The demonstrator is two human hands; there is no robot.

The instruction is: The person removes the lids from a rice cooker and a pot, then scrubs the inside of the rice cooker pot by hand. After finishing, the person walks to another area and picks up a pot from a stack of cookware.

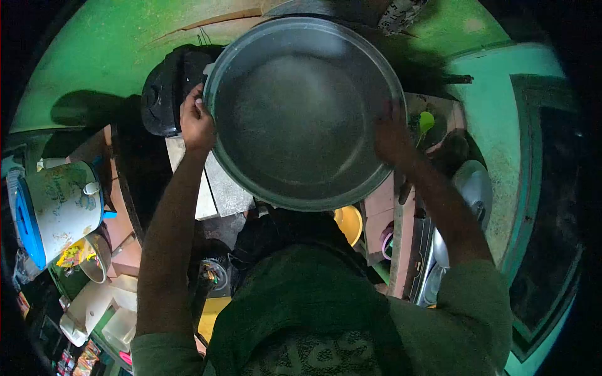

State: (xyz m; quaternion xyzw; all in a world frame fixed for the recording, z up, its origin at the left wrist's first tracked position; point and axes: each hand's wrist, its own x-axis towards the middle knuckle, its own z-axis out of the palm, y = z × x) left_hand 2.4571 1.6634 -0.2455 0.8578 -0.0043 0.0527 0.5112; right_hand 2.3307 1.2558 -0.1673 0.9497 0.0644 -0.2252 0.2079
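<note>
A large round grey metal basin (301, 119) is held up in front of me, its wide inside facing my view. My left hand (197, 122) grips its left rim at a small handle, the fingers closed round the edge. On the right, my right hand (394, 135) is closed on the basin's right side, with its fingers dark and partly in shadow against the inner wall. The inside looks dull and bare, with a paler patch near the top. Below the basin my dark clothing shows.
A black appliance (164, 94) stands close to the left rim. A white container with a blue lid (63, 210) is farther left. A yellow bowl (348, 224) shows under the basin, a green ladle (426, 122) right of it, and metal lids (471, 191) by my right forearm.
</note>
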